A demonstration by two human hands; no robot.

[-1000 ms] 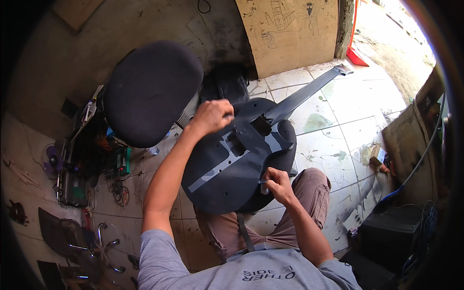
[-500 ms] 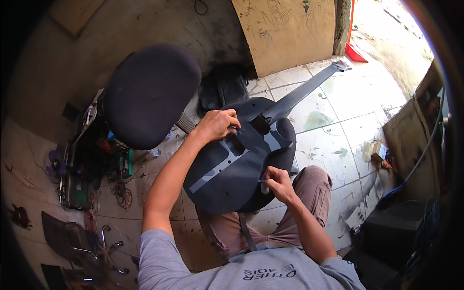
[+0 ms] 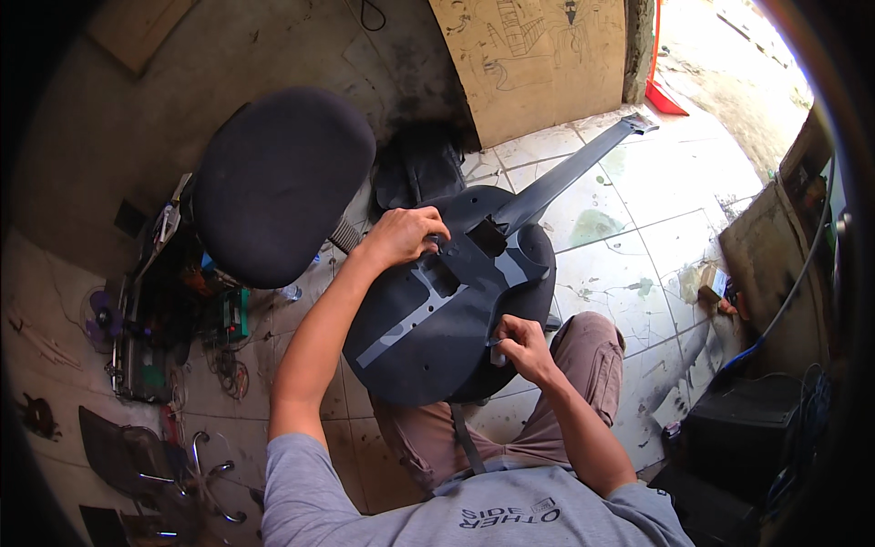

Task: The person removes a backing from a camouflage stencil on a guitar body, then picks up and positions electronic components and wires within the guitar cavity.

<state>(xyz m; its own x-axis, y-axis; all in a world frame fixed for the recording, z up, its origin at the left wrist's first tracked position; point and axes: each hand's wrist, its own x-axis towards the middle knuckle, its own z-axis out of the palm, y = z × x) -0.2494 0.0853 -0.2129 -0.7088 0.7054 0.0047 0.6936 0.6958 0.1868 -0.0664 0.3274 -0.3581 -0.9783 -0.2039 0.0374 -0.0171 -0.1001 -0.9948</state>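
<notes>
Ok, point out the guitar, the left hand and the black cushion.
Guitar [image 3: 467, 314], head view: the body's dark face.
Left hand [image 3: 404, 238], head view: back of the hand.
Black cushion [image 3: 285, 187], head view: middle of its broad face.

Chair [image 3: 284, 187] left of guitar [image 3: 442, 337] (board [image 3: 542, 77] beyond).

The left grip [image 3: 406, 235] curls over the black guitar [image 3: 460, 324] while the right grip [image 3: 521, 346] pinches a small greyish item [image 3: 498, 358].

Dark cushioned seat [image 3: 283, 187], upper left — drawn-on board [image 3: 542, 82] — red dustpan [image 3: 665, 100].
</notes>
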